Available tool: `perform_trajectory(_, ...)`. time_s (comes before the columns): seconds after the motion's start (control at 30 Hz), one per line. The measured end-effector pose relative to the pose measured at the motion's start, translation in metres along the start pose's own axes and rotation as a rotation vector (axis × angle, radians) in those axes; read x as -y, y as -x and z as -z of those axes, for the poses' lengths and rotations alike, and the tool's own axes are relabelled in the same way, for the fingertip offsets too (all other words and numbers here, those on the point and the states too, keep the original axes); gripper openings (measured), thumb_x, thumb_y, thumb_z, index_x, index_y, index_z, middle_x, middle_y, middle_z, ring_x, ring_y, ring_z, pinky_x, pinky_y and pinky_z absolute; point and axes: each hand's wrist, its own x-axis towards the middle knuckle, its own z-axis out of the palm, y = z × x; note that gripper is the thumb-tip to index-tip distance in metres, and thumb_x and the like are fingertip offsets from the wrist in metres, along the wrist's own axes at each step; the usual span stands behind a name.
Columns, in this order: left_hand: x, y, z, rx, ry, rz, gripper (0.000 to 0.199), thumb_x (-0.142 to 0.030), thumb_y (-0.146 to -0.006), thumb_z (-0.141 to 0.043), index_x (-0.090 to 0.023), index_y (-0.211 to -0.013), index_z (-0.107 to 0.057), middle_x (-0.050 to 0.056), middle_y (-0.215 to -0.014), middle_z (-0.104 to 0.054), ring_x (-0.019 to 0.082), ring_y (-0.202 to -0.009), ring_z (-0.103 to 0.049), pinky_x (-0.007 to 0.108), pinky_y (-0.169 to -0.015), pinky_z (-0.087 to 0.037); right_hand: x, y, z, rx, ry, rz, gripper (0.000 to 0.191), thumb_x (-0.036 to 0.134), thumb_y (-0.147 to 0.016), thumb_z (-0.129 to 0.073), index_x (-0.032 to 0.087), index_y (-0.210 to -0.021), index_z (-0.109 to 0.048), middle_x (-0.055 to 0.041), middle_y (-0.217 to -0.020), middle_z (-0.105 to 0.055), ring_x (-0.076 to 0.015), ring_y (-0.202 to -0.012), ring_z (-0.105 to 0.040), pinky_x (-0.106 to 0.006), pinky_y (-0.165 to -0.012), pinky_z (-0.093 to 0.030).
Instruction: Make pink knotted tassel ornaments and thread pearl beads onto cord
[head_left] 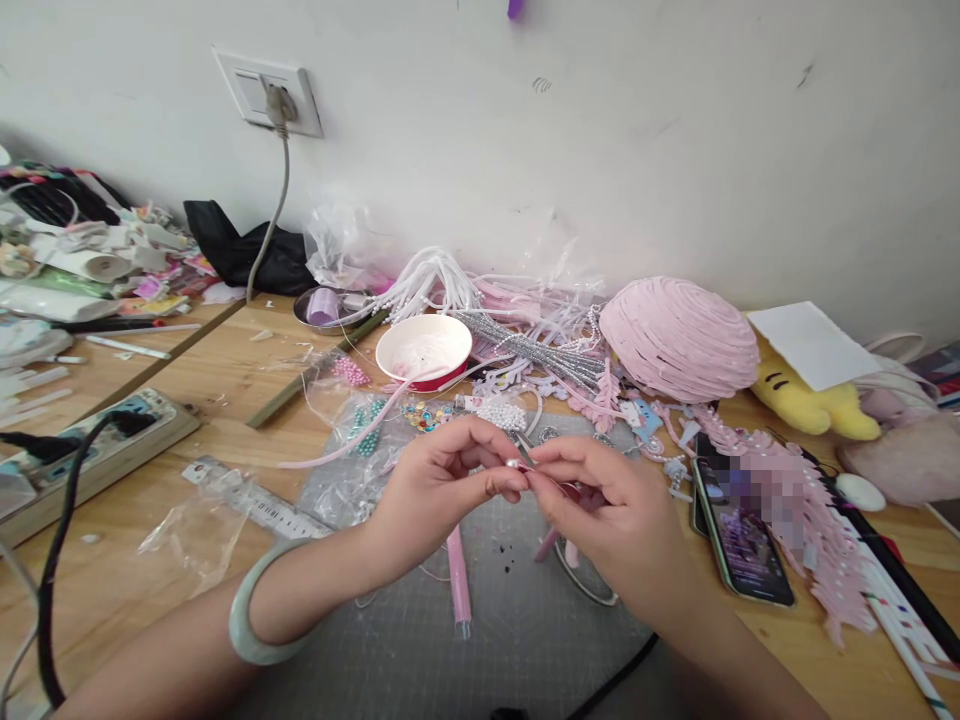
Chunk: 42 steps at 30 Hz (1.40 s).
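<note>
My left hand (450,475) pinches a small white pearl bead (513,463) between thumb and fingertips, above the grey cutting mat (540,640). Fingertip to fingertip with it, my right hand (607,495) is closed on a slim metal tool (523,446), whose grey pointed tip shows by the bead. Its exact kind is hidden by the fingers. Something red shows under the right fingers. Below the hands lie a pink tube (458,580) with a clear end and a loop-shaped item (585,575), partly covered by the right hand.
Behind my hands stand a red and white bowl (442,380), bead piles (501,416) and silver stems (536,345). A pink domed form (679,340) sits back right, a phone (742,530) nearer. Left are a steel ruler (255,498) and a power strip (105,450).
</note>
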Motion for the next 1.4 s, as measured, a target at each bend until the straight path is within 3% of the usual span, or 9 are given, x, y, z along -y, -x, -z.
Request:
perform_trajectory(0.17, -0.0004, 0.0002, 0.0008, -0.004, -0.019, -0.038, 0.013, -0.016, -0.067, -0.075, -0.015, -0.073, -0.063, -0.002, -0.063, -0.066, 0.009, -0.059, -0.063, 0.017, -0.059, -0.052, 0.0001, 0.0005, 0.0037, 0.05, 0.032, -0.04, 0.015, 0.025, -0.084, -0.056, 0.02, -0.091, -0.068, -0.0012, -0.077, -0.071, -0.0077, -0.044, -0.06, -0.016, -0.037, -0.044)
perform_trajectory(0.43, 0.0021, 0.0019, 0.0002, -0.02, -0.05, -0.095, 0.013, -0.015, -0.067, -0.075, -0.016, -0.07, -0.063, -0.002, -0.063, -0.065, 0.01, -0.06, -0.062, 0.018, -0.058, -0.052, -0.0001, 0.0006, 0.0025, 0.018, 0.075, -0.008, 0.014, 0.024, -0.084, -0.056, 0.02, -0.084, -0.07, 0.002, -0.065, -0.063, -0.0058, -0.037, -0.055, -0.019, -0.04, -0.043)
perform_trajectory(0.57, 0.0031, 0.0019, 0.0011, -0.025, -0.123, -0.155, 0.015, -0.021, -0.066, -0.077, -0.017, -0.068, -0.063, -0.001, -0.063, -0.064, 0.011, -0.059, -0.061, 0.02, -0.056, -0.051, 0.0013, -0.0013, 0.0017, 0.012, 0.054, -0.001, 0.012, 0.021, -0.082, -0.058, 0.019, -0.082, -0.069, 0.0005, -0.066, -0.066, -0.0082, -0.043, -0.057, -0.019, -0.037, -0.041)
perform_trajectory(0.83, 0.0033, 0.0016, 0.0021, 0.005, -0.169, -0.223, 0.011, -0.022, -0.07, -0.075, -0.018, -0.068, -0.065, -0.003, -0.061, -0.062, 0.009, -0.056, -0.056, 0.02, -0.055, -0.045, -0.003, -0.0032, 0.0, -0.005, 0.131, 0.139, 0.016, 0.017, -0.083, -0.055, 0.02, -0.087, -0.07, -0.0012, -0.075, -0.07, -0.0125, -0.063, -0.062, -0.025, -0.056, -0.048)
perform_trajectory(0.93, 0.0021, 0.0018, 0.0012, 0.002, -0.193, -0.221, 0.011, -0.023, -0.07, -0.075, -0.018, -0.067, -0.065, -0.003, -0.059, -0.061, 0.01, -0.055, -0.055, 0.021, -0.055, -0.045, -0.0028, -0.003, -0.0001, 0.005, 0.119, 0.14, 0.016, 0.016, -0.083, -0.055, 0.02, -0.085, -0.07, -0.0003, -0.074, -0.07, -0.0127, -0.065, -0.062, -0.025, -0.059, -0.048)
perform_trajectory(1.1, 0.0007, 0.0029, -0.0018, -0.032, -0.147, -0.176, 0.014, -0.022, -0.066, -0.077, -0.017, -0.067, -0.064, -0.002, -0.06, -0.062, 0.01, -0.057, -0.058, 0.019, -0.054, -0.047, 0.0006, -0.003, -0.0012, -0.041, 0.125, 0.122, 0.012, 0.011, -0.078, -0.059, 0.019, -0.077, -0.068, 0.0025, -0.066, -0.065, -0.0087, -0.054, -0.054, -0.021, -0.049, -0.041)
perform_trajectory(1.4, 0.0025, 0.003, -0.0024, 0.014, -0.008, -0.138, 0.015, -0.006, -0.067, -0.074, -0.016, -0.071, -0.064, -0.005, -0.062, -0.063, 0.006, -0.057, -0.061, 0.013, -0.055, -0.049, 0.0032, -0.0018, -0.0012, -0.03, 0.139, 0.093, 0.01, 0.011, -0.077, -0.059, 0.019, -0.075, -0.066, 0.0034, -0.064, -0.062, -0.0071, -0.051, -0.047, -0.019, -0.047, -0.037)
